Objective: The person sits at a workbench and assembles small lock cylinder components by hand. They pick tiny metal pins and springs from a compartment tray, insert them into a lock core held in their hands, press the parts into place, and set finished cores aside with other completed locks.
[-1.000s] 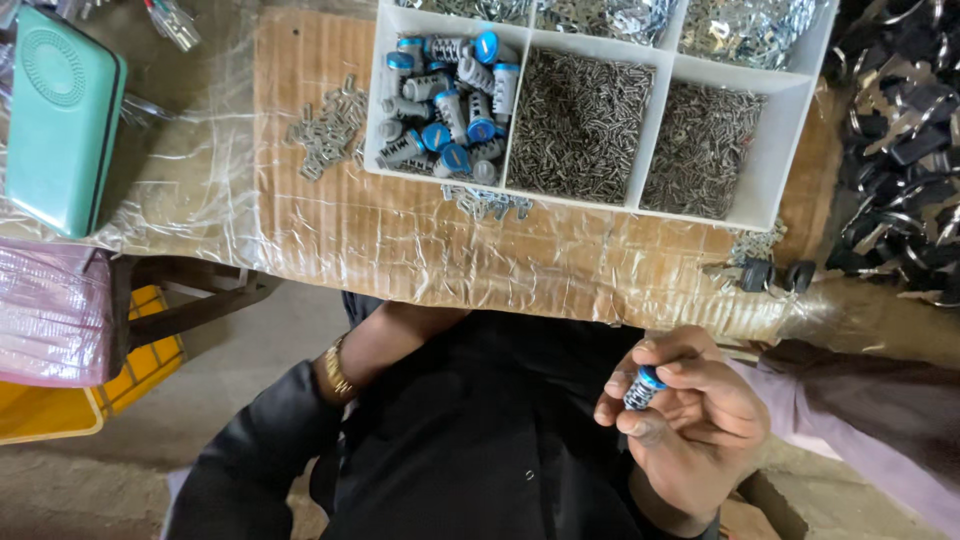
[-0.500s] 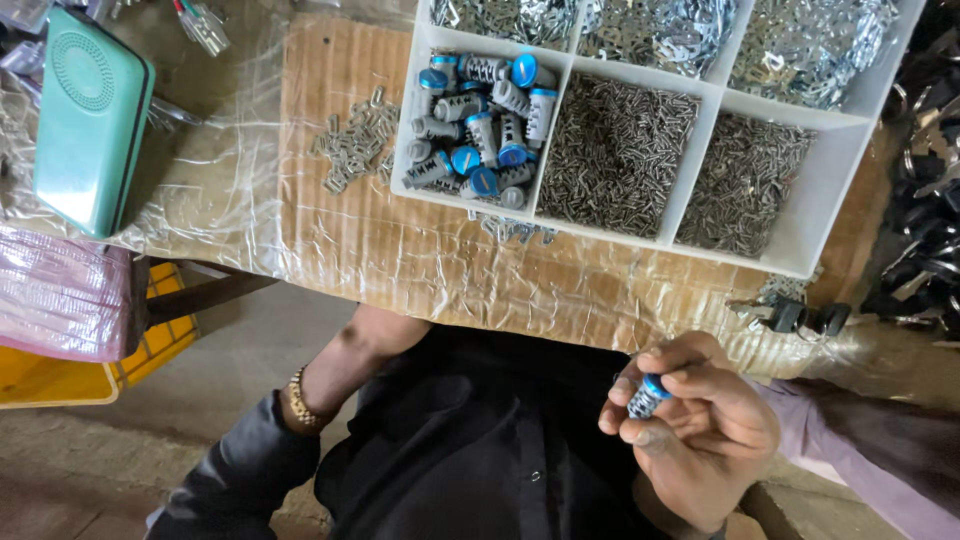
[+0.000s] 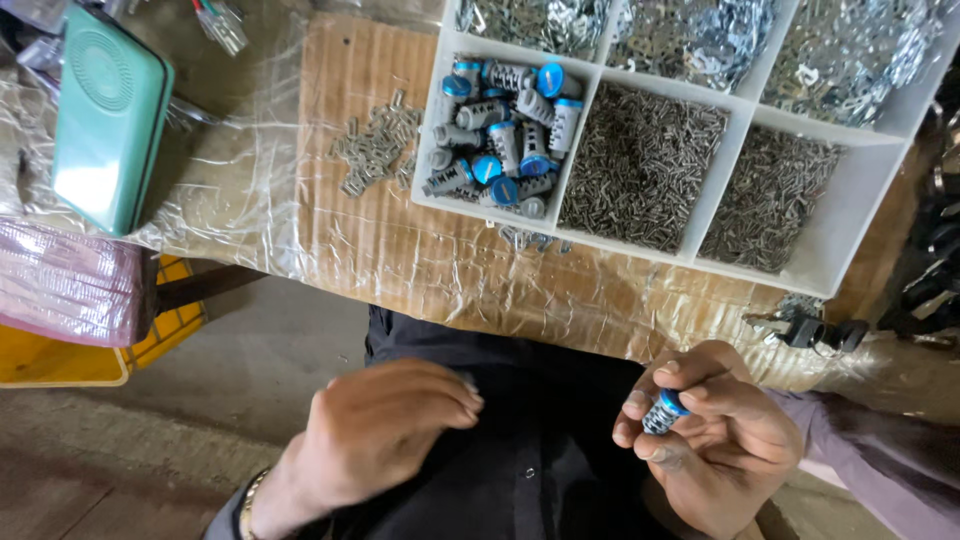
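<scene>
Fingers of my right hand pinch a small grey ribbed metal cylinder with a blue cap, cap up, held close over my lap so I can see it. My left hand hovers beside it with fingers curled loosely together, holding nothing I can see. On the plastic-covered wooden tabletop sits a white divided plastic tray: 1 compartment keeps more blue-capped cylinders, others small dark pins, sorted within reach.
</scene>
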The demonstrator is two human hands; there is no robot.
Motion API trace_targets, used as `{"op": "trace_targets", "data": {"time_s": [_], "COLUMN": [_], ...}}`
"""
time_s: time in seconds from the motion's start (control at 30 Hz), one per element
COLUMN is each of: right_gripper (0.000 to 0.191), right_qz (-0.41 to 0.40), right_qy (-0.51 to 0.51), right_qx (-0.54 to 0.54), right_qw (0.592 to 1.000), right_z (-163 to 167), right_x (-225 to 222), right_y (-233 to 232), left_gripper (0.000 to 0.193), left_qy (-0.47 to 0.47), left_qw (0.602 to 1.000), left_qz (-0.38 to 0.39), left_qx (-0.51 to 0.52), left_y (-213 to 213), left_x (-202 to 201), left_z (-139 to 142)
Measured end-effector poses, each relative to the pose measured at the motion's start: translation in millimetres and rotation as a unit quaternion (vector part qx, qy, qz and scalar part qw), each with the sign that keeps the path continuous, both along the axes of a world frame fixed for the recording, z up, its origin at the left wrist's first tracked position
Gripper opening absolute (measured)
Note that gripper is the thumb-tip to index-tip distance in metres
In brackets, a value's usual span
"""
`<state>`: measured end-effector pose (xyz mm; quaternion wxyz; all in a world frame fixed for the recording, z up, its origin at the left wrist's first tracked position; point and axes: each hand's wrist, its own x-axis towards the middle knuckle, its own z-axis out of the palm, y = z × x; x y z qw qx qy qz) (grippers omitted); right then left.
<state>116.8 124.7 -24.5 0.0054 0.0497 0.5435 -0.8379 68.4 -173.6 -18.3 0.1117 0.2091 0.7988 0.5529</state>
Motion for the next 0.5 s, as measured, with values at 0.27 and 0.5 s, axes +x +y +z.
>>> {"op": "trace_targets", "data": {"time_s": [0.27,0.5], "right_gripper": [0.038,0.036], "right_qz": [0.001,-0.018], "right_qy": [0.043,0.000], "right_qx": [-0.057,-0.051], "right_qw": [0.997,0.999], "right_z": [1.6,-1.2], "right_x": [-2.7,-6.4], "right_y": [1.3,-12.7], "left_gripper": [0.038,0.057], "left_qy": [0.082,0.170], "left_qw": [0.996,0.953], "left_qz": [-0.031,0.006], "left_qx": [0.026,-0.249], "left_y": [36.3,57.3], "left_x": [-66.1,-61.5], "left_z": [28.9,27.7]}}
